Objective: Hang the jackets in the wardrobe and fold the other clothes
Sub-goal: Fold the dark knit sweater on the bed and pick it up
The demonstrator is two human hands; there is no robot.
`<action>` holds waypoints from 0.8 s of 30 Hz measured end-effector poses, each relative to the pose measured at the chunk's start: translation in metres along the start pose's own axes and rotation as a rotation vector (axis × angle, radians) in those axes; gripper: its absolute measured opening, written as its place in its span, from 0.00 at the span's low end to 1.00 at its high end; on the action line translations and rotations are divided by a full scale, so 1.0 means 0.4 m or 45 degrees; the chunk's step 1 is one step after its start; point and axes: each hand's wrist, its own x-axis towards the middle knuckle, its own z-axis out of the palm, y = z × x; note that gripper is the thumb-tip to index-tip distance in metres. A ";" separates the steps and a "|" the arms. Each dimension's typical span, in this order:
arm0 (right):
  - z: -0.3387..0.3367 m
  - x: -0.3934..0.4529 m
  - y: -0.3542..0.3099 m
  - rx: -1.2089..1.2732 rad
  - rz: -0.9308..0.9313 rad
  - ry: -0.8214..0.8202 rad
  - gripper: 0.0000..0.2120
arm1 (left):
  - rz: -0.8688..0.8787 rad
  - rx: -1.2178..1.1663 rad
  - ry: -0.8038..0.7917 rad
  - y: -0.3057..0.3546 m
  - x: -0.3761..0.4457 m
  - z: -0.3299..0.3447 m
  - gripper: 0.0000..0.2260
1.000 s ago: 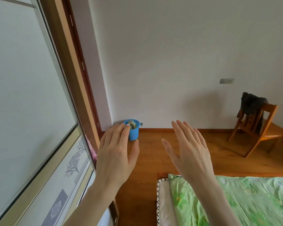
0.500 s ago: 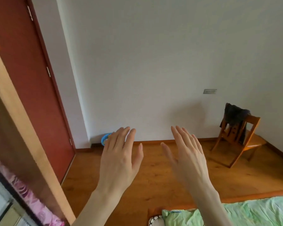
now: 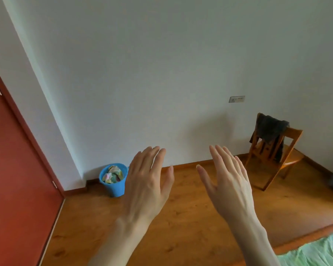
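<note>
Place: a bedroom in a home
Floor: warm brown wood boards (image 3: 190,227) with a matching skirting along the wall
Walls: plain white plaster (image 3: 161,64), with a small switch or socket plate (image 3: 236,99) set into it
Bed: the corner of a bed with a green patterned cover (image 3: 319,252) at lower right, edged by a wooden frame
Door: a dark red door (image 3: 13,179) with hinges at left
Chair: a wooden chair (image 3: 288,150) in the far corner, a dark garment (image 3: 269,129) draped over its back
Bin: a small blue bin (image 3: 114,184) by the wall, holding crumpled colourful paper
</note>
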 end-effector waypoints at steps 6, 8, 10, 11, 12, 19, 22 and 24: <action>0.181 0.203 0.114 -0.009 0.154 0.056 0.33 | 0.156 -0.048 -0.050 -0.070 0.253 0.239 0.22; 0.232 0.277 0.161 -0.003 0.186 0.054 0.34 | 0.175 -0.062 -0.077 -0.082 0.338 0.317 0.23; 0.281 0.343 0.208 -0.005 0.198 0.055 0.34 | 0.199 -0.070 -0.095 -0.090 0.419 0.392 0.23; 0.305 0.373 0.232 -0.010 0.204 0.055 0.35 | 0.221 -0.073 -0.102 -0.094 0.458 0.430 0.23; 0.327 0.401 0.255 -0.019 0.208 0.055 0.35 | 0.243 -0.074 -0.106 -0.097 0.493 0.467 0.23; 0.411 0.516 0.429 -0.133 0.331 0.069 0.35 | 0.362 -0.176 -0.142 -0.071 0.691 0.703 0.25; 0.426 0.560 0.506 -0.198 0.410 0.081 0.35 | 0.404 -0.256 -0.171 -0.032 0.766 0.817 0.25; 0.437 0.594 0.553 -0.237 0.456 0.109 0.36 | 0.422 -0.327 -0.183 0.003 0.815 0.897 0.26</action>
